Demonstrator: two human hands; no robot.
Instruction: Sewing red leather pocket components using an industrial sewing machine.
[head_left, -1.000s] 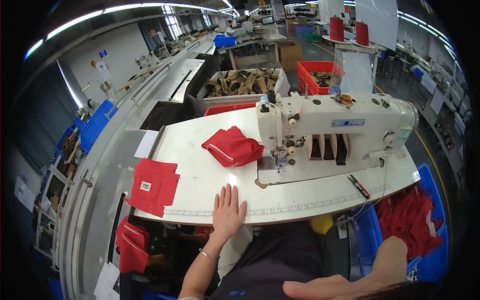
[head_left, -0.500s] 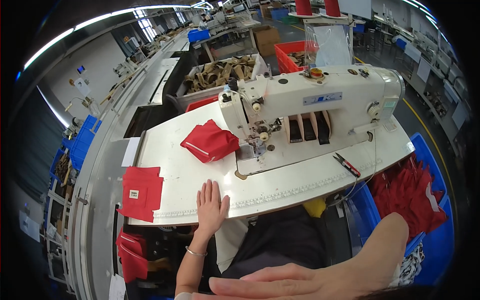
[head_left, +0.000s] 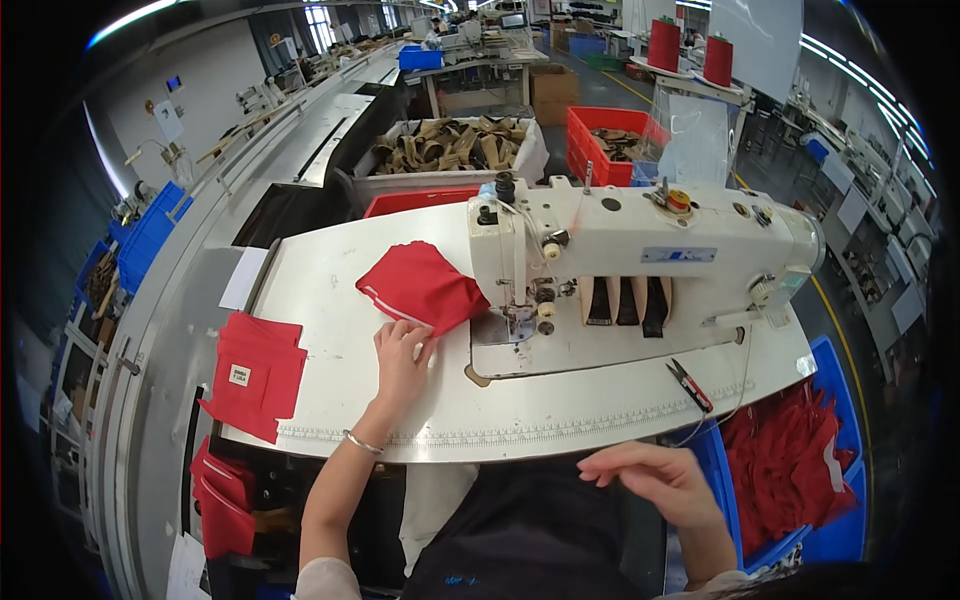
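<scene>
A long sewing hall runs off into the distance, rows of benches and crates under strip lights, and right here a pale worktable (head_left: 330,400) carries the action. The folded red fabric piece (head_left: 420,288) lies on it just left of the needle, a soft, slightly puffed wedge with a thin white edge along its lower left side. Its long axis runs from upper left down to lower right, pointing in towards the presser foot. The left hand (head_left: 402,358) is at its near edge, fingers spread and laid flat, fingertips touching the cloth's lower border, not pinching anything. So the fabric sits directly ahead of those fingers, away from the body, and the left hand is clearly the nearer one. The right hand (head_left: 655,478) hangs low by the lap, off the table edge, fingers loosely curled and empty as far as can be seen.

Moving outward: the cream, hard-shelled sewing machine (head_left: 640,250) stands just right of the cloth. Small thread snips (head_left: 690,385) with red handles lie near the front edge. To the far left, a flat stack of red panels (head_left: 255,375) with a small label. At the right, a blue bin (head_left: 830,540) full of crumpled red pieces.
</scene>
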